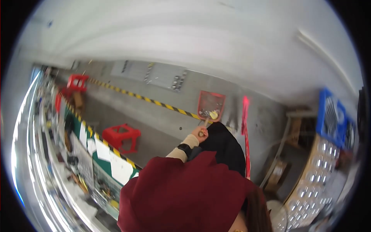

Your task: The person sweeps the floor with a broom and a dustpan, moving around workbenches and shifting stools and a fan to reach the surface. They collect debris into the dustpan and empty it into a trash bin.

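Note:
My left hand [200, 133], with a black watch on its wrist, reaches forward from under a maroon garment. Its fingers are wrapped around the handle of a red dustpan [210, 96]. The pan rests low at the floor and holds crumpled pale and yellowish scraps near its handle side. To the right of the pan stands a long pink-red pole [245, 127], upright beside my dark-clothed leg. A dark blurred patch lies between pan and pole; I cannot make out what it is. My right hand does not show.
A red stool [122, 137] stands left on the grey floor, another red stool [78, 82] farther off. Yellow-black tape [143, 99] crosses the floor. A cluttered workbench [101, 164] runs along the left. At right are a blue crate [331, 118], a table with clear cups [317, 170] and a cardboard box [278, 172].

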### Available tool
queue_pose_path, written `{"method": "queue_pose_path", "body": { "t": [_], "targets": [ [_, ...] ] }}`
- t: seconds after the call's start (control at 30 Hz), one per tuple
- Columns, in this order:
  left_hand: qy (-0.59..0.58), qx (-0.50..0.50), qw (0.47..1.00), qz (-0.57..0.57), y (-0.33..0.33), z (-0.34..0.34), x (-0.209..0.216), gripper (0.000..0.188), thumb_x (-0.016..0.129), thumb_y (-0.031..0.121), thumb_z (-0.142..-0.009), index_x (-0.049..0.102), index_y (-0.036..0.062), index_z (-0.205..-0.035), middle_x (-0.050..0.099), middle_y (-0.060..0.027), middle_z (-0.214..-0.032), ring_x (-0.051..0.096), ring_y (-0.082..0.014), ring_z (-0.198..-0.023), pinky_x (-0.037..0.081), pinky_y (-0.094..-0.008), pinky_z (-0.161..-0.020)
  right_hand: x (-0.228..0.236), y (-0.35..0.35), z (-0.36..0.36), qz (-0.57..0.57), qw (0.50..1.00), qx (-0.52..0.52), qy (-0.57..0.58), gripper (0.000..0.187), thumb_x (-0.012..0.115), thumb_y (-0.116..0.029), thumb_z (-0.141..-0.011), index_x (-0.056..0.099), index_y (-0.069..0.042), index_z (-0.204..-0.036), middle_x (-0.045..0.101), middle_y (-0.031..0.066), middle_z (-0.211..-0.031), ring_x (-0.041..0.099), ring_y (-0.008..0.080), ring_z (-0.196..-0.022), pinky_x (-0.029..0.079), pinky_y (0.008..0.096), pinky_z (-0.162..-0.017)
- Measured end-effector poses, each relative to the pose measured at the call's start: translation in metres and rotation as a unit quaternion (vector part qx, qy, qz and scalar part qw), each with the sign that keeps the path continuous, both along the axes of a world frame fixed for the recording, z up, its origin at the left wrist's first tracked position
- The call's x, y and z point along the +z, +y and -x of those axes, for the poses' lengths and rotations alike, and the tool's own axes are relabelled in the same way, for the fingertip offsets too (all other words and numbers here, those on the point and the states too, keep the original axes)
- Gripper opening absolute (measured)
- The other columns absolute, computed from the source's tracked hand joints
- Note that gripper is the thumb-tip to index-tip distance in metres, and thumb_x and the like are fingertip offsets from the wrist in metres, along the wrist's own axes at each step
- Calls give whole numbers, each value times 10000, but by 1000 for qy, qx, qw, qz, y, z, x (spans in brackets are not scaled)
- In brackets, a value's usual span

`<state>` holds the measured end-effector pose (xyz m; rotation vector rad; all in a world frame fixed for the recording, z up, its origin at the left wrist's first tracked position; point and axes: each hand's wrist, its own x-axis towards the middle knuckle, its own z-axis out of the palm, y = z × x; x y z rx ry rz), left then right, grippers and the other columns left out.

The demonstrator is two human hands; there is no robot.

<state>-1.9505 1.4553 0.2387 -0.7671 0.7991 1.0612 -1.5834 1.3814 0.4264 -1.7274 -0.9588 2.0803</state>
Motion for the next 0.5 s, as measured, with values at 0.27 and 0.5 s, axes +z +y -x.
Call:
{"method": "queue_pose_path", "body": {
  "t": [0.27, 0.5],
  "targets": [
    [67, 136, 988, -34, -44, 75, 19, 136, 485, 32, -719, 394, 38, -619, 394, -49, -495, 409, -138, -436, 367, -232, -403, -17, 125, 80, -49, 977, 208, 5, 427, 508, -128, -804, 349, -82, -1197, 466, 2, -770, 432, 62, -727, 367, 187, -650],
    [37, 270, 962, -8, -54, 150, 28, 95, 475, 50, -750, 414, 30, -680, 413, -45, -519, 402, -130, -427, 357, -236, -384, -6, 227, 192, -59, 939, 339, 15, 416, 502, -125, -807, 354, -89, -1194, 465, 3, -758, 436, 64, -725, 369, 188, -650]
  ]
}}
